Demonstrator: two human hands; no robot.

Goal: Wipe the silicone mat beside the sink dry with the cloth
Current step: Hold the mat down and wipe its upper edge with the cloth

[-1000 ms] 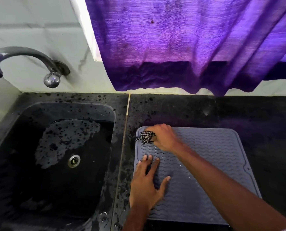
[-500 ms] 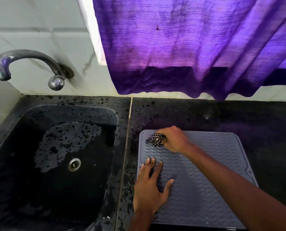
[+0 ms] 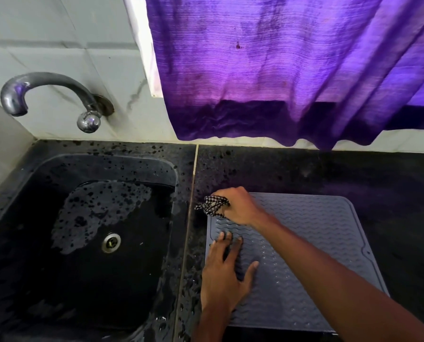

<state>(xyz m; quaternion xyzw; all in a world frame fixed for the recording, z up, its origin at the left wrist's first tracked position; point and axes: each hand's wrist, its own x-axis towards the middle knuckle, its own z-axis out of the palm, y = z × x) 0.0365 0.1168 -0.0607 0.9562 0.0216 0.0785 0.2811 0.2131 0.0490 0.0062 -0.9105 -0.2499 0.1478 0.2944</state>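
Mat (image 3: 304, 255) lies on the worktop (image 3: 354, 174) beside the sink (image 3: 107, 169): floppy, likely slippery. Left hand (image 3: 222, 275), flat and open, pins its sink-side edge; right hand (image 3: 240, 206) bunches the cloth (image 3: 212, 205) at the far corner.

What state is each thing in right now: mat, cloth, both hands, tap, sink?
Mat: flat on counter, droplets showing.
Cloth: bunched, at mat's far left corner.
Right hand: gripping cloth.
Left hand: open, pressed flat on mat.
Tap: not running.
Sink: wet, unplugged.
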